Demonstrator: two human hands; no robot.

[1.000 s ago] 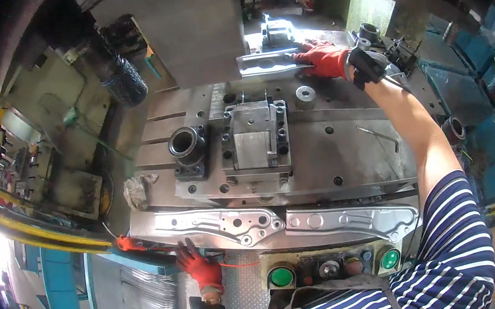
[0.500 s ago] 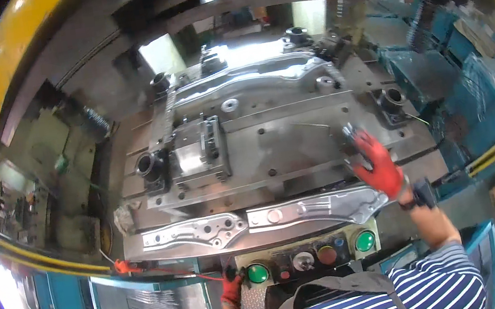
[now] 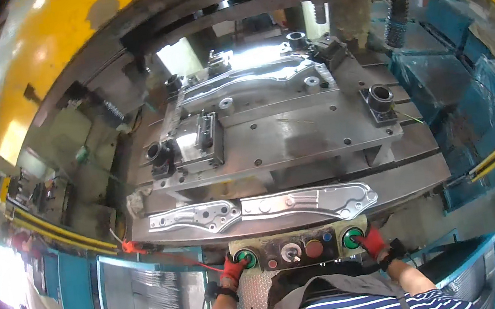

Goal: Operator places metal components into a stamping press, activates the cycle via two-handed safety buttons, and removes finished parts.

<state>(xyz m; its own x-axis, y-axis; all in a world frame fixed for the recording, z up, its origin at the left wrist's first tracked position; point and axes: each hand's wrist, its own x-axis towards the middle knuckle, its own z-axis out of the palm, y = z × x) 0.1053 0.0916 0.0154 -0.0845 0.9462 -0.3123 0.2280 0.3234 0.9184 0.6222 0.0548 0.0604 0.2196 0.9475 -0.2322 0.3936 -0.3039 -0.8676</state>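
Observation:
My left hand (image 3: 232,268), in a red glove, rests at the left green push button (image 3: 246,258) with its fingers reaching onto it. At the other end of the control box, my right hand (image 3: 373,243), also red-gloved, touches the right green push button (image 3: 353,238) with its fingers. Both hands look open and hold nothing; their undersides are hidden. Just beyond the box, two stamped metal parts lie end to end on the press ledge: a shorter one (image 3: 189,216) and a longer one (image 3: 299,203). Another stamped metal part (image 3: 249,79) sits on the die at the back.
The control box (image 3: 300,250) carries a red button and a knob between the green ones. Guide posts (image 3: 381,96) rise from the die plate (image 3: 295,131). A teal bin of stacked metal parts (image 3: 154,299) stands at left. Yellow-black bars (image 3: 61,233) flank the press.
My right hand has come back from above the die to the right green button. My left hand has moved onto the left green button. The view has shifted slightly.

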